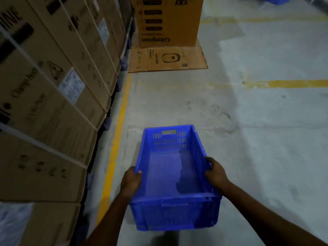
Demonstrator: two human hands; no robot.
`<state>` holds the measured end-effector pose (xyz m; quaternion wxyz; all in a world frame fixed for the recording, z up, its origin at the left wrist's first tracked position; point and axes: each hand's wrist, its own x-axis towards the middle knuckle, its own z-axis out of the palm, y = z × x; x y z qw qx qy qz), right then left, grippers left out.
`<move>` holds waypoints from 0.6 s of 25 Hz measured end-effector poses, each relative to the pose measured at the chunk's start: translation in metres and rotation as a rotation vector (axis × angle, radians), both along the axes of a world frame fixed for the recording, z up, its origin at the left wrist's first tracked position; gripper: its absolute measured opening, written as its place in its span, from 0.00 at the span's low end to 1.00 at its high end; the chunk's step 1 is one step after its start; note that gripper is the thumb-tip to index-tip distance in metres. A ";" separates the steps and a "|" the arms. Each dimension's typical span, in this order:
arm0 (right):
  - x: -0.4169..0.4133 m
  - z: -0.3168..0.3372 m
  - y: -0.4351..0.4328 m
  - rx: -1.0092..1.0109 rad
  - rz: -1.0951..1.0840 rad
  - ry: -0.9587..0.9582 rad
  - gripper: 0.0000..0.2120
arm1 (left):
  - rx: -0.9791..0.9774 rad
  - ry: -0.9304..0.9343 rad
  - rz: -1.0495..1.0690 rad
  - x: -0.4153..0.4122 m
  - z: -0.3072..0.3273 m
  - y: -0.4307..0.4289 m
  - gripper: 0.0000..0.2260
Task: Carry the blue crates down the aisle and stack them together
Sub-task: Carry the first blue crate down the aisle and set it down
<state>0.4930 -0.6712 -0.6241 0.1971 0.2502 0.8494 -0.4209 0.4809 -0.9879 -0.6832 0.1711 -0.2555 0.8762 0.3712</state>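
Cartons [53, 103] are standing in strapped rows to the left of the blue crate [165, 171], and a yellow floor line [115, 148] is running between them and the crate. The left hand [131, 181] is gripping the crate's left rim, fingers wrapped over the edge. The crate itself is riding empty and upright in front of the person, apparently lifted off the floor. The right hand [215, 173] is clasping the crate's right wall in the same way, fingers curled around the rim. Judging from this, the carrying is under way and the stacking is still waiting: nothing is sitting under or inside the crate. Ahead of the crate a tall carton [168, 22] is standing on flattened cardboard [166, 59]. Far beyond the crate to the right, a blue shape [276, 0] is showing, too cut off to identify.
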 end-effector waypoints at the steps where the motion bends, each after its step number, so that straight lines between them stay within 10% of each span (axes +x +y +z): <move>1: -0.005 -0.034 -0.001 0.017 0.020 0.030 0.32 | -0.009 0.033 -0.010 -0.006 -0.032 -0.002 0.14; 11: -0.147 -0.279 -0.019 0.254 0.432 0.292 0.28 | -0.135 0.264 -0.184 -0.143 -0.234 -0.014 0.30; 15: -0.146 -0.305 -0.023 0.337 0.660 0.247 0.46 | -0.347 0.276 -0.550 -0.136 -0.253 -0.014 0.46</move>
